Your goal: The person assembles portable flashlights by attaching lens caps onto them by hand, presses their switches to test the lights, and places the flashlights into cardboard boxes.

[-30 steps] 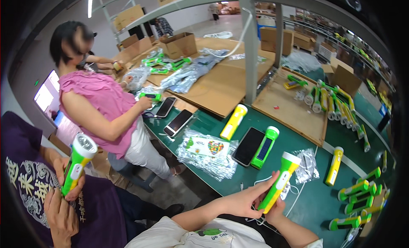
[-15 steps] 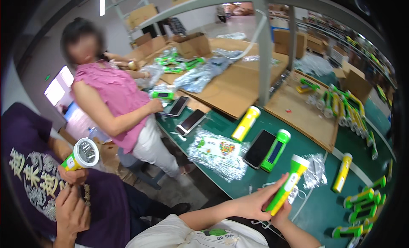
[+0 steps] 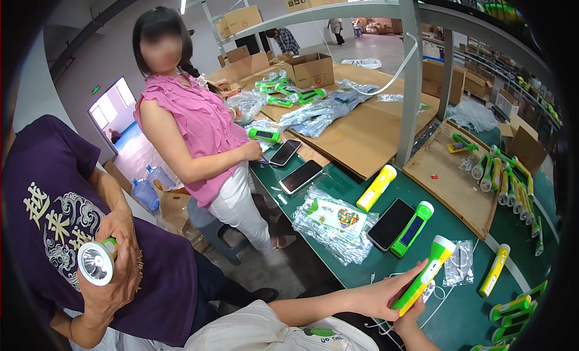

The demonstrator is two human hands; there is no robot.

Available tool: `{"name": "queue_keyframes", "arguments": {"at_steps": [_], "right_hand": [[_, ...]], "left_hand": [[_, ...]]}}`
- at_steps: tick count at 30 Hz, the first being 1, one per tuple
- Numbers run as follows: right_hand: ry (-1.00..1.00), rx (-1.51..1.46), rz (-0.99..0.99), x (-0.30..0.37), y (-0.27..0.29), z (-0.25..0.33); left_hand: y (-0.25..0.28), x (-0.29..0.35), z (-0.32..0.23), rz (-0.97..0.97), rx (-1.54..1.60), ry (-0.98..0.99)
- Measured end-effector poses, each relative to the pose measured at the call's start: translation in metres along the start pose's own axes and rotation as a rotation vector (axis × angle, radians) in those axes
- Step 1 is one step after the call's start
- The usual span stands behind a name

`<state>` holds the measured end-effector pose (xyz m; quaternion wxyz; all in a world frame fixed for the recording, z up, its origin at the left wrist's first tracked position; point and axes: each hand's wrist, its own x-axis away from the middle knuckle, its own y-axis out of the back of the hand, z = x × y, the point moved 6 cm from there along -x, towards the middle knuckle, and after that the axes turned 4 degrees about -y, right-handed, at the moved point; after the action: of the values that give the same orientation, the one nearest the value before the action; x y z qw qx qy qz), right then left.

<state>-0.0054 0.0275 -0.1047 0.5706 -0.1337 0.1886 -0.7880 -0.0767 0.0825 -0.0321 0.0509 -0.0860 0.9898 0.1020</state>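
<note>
A green and yellow flashlight is held slanting upward above the green table, its head end away from me. My left hand grips its lower part from the left, thumb side along the body. My right hand closes round the bottom end from below, its fingers partly hidden. Just beyond lie a green flashlight with a dark panel and a black phone. A white cable loops beside my hands, and a clear plastic bag lies to their right.
Plastic packets with a printed card, two more phones and yellow flashlights lie on the table. Several flashlights line the right side near a wooden tray. A metal post rises behind. Left, a person in purple holds another flashlight; a person in pink stands beyond.
My view has swung left, so the scene sits further right. Both my hands keep the flashlight. The person in purple has brought their flashlight lower, with both hands close around it.
</note>
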Motion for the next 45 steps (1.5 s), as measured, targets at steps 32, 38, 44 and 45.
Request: {"name": "queue_keyframes", "arguments": {"at_steps": [32, 38, 44, 45], "right_hand": [[-0.001, -0.150, 0.032, 0.000, -0.002, -0.001], [-0.033, -0.121, -0.012, 0.001, 0.000, -0.001], [-0.024, -0.102, -0.054, -0.003, 0.000, -0.003], [-0.024, -0.099, -0.055, -0.004, 0.000, -0.005]], "left_hand": [[0.002, -0.003, -0.006, -0.083, -0.001, -0.108], [0.002, -0.004, -0.004, -0.097, -0.023, -0.098], [0.004, -0.003, -0.001, -0.102, 0.018, -0.076], [0.004, -0.003, 0.000, -0.106, 0.019, -0.074]]}}
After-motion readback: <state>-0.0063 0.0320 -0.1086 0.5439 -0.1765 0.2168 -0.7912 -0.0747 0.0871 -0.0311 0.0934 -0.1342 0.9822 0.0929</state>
